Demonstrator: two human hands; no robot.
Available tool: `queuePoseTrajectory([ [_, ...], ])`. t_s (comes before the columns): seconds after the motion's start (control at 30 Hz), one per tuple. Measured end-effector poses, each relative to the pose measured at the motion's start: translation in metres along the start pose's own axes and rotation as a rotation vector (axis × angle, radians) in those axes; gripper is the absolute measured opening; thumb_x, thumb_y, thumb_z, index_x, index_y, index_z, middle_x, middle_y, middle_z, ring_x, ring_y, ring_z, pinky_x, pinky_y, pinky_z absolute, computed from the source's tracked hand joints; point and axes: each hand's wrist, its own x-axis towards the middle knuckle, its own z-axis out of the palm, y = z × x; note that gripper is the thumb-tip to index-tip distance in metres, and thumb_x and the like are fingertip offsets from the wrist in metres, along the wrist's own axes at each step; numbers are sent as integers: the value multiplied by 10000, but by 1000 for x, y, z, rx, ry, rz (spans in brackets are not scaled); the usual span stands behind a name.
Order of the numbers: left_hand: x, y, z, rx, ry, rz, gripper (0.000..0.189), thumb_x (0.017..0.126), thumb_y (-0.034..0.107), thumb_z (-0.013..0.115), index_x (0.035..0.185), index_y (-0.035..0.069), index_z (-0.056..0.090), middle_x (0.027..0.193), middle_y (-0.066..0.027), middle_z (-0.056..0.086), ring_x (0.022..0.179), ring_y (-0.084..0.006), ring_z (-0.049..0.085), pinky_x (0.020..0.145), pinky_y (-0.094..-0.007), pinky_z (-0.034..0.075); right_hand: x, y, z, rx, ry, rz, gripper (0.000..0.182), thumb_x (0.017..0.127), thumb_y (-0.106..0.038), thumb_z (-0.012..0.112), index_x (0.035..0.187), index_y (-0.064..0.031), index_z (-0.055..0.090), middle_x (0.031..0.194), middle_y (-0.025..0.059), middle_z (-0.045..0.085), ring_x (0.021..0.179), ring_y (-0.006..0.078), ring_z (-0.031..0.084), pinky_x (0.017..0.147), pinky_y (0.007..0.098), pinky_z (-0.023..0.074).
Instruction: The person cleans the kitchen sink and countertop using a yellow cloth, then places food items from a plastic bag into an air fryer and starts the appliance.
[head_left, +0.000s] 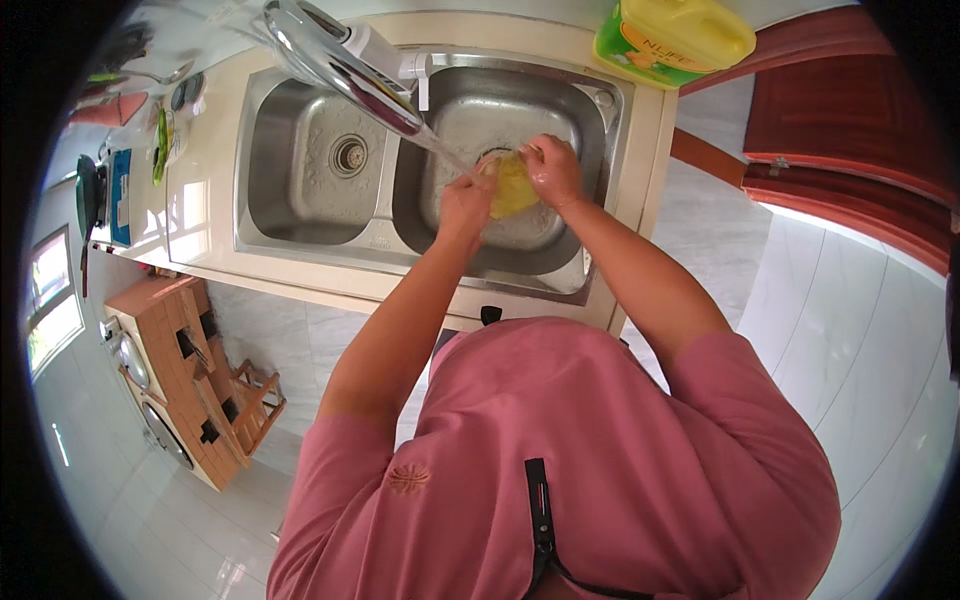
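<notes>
Between my two hands hangs a wet yellow cloth (515, 191), low in the right basin (495, 97) of a stainless steel double sink. My left hand (466, 204) grips its left edge, and my right hand (553, 171) pinches the upper right corner. Water runs from the chrome faucet (360, 82) down onto the left hand and the cloth's left side. The cloth partly covers the drain of this basin. Some fingertips of the left hand are blurred by the stream.
The left basin (307, 187) has an open drain strainer (350, 155). A yellow-and-green detergent jug (675, 41) stands at the counter's back right corner. Green chilies (160, 146) and a blue-sided appliance (120, 196) are on the left. A brick stove (176, 360) stands beyond, beside a wooden stool (259, 401).
</notes>
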Motion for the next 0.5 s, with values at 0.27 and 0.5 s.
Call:
queuePoseTrajectory([
  [0.27, 31, -33, -57, -138, 58, 572, 375, 983, 175, 686, 1332, 39, 679, 1294, -83, 682, 1135, -128, 610, 964, -284, 497, 20, -39, -63, -99, -103, -261, 156, 867, -265, 758, 806, -130, 707, 849, 42, 656, 874, 304, 583, 781, 426, 469],
  [0.5, 17, 8, -68, 902, 18, 936, 406, 897, 114, 724, 1297, 56, 675, 1044, -120, 672, 975, -271, 671, 891, -376, 537, 44, -57, -74, -285, -99, -481, 233, 871, -326, 764, 779, -135, 667, 868, 18, 626, 882, 281, 570, 781, 422, 454],
])
